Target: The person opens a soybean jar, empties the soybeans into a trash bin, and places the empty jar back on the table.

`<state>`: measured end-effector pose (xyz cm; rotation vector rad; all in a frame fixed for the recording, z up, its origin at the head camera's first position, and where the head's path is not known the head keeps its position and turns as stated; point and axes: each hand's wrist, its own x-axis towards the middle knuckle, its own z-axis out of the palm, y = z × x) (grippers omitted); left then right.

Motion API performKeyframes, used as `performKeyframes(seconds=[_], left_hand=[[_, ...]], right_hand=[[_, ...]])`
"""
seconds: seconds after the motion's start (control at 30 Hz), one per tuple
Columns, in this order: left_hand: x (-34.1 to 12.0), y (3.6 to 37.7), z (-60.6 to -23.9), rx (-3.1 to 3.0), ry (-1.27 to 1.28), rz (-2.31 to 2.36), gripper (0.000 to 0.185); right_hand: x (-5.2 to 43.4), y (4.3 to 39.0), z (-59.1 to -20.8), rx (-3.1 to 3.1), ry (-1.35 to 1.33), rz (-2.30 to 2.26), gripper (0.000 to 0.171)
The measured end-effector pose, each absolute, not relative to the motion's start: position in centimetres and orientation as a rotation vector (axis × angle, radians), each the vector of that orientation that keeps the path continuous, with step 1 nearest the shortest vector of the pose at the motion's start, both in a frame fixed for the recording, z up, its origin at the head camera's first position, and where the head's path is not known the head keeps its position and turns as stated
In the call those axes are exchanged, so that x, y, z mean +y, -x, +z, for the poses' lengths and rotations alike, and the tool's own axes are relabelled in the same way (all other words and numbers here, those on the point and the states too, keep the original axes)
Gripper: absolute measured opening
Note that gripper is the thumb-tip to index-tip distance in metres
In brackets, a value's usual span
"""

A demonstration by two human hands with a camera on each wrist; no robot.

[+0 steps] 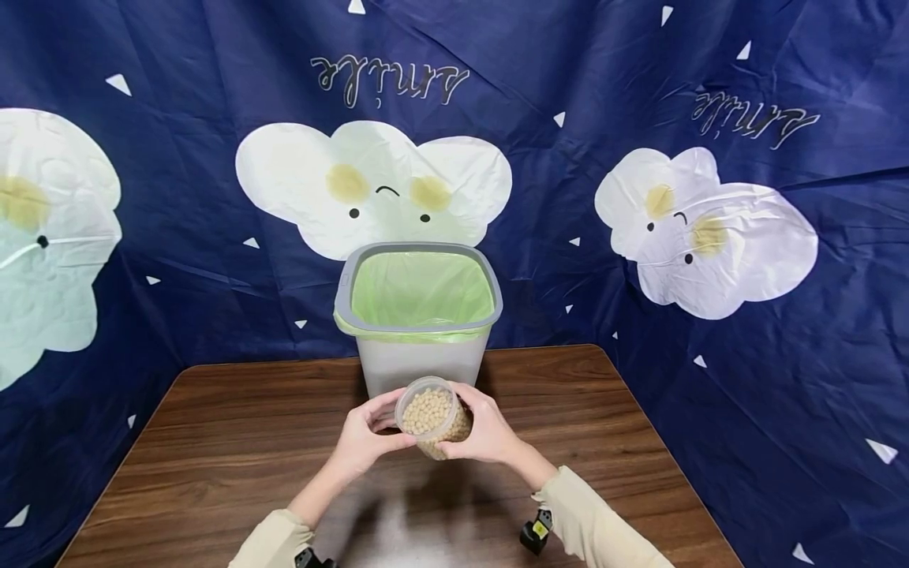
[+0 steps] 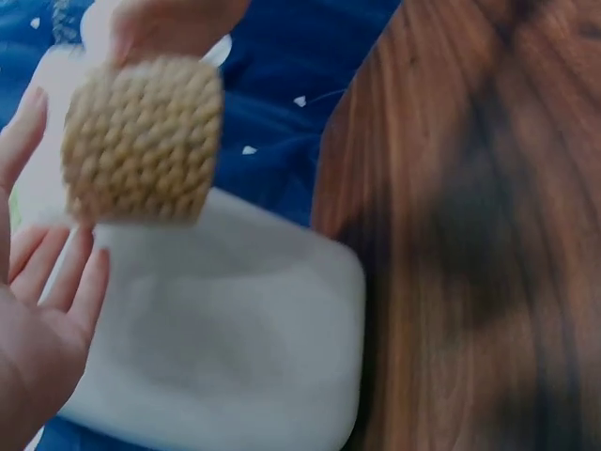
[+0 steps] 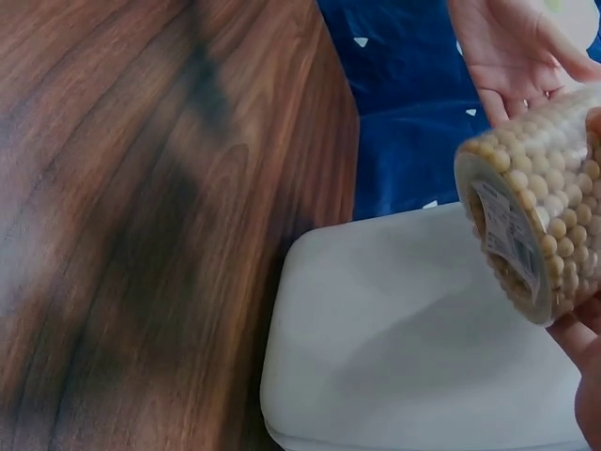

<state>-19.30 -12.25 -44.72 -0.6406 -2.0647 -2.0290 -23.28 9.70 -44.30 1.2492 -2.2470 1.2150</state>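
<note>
A clear plastic jar (image 1: pixel 427 412) full of pale round soybeans is held up in front of the bin, its round top tilted toward the head camera. My right hand (image 1: pixel 488 430) grips it round the side, thumb at the front. The left hand (image 1: pixel 364 439) is at the jar's other side, fingertips right at the rim. In the left wrist view the left hand (image 2: pixel 47 329) shows its fingers extended and spread beside the jar (image 2: pixel 141 141). A white label is on the base of the jar (image 3: pixel 535 207) in the right wrist view.
Behind the jar stands a light grey bin (image 1: pixel 426 363) with a grey rim and a green liner bag (image 1: pixel 422 288), at the far edge of the brown wooden table (image 1: pixel 234 442). A dark blue cloth (image 1: pixel 554 63) with white clouds hangs around the table.
</note>
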Motion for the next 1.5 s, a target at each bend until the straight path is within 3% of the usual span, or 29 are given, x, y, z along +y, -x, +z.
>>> performKeyframes(seconds=[0.13, 0.3, 0.53, 0.9, 1.13, 1.3, 1.5], left_hand=[[-11.9, 19.0, -44.6, -2.07, 0.568, -2.015, 0.06], [-12.8, 19.2, -44.4, -2.057, 0.727, -2.061, 0.055], [-13.4, 19.3, -44.0, -2.116, 0.915, -2.034, 0.07], [-10.8, 18.3, -44.5, -2.04, 0.384, -2.037, 0.066], [-13.0, 18.9, -44.1, -2.116, 0.63, -2.084, 0.053], [-13.9, 19.4, -44.0, -2.17, 0.859, -2.1, 0.063], [-13.2, 19.2, -44.3, -2.148, 0.766, -2.052, 0.066]], right_hand=[[9.7, 23.4, -44.2, -2.213, -1.239, 1.222, 0.079], [10.1, 23.1, -44.0, -2.254, -1.295, 1.392, 0.077], [10.1, 22.4, -43.5, -2.325, -1.368, 1.395, 0.077], [9.2, 22.8, -44.6, -2.276, -1.117, 1.229, 0.076], [9.6, 21.7, -42.7, -2.268, -1.235, 1.483, 0.07], [9.6, 20.5, -40.9, -2.306, -1.34, 1.516, 0.07], [9.3, 21.0, -41.9, -2.266, -1.332, 1.467, 0.072]])
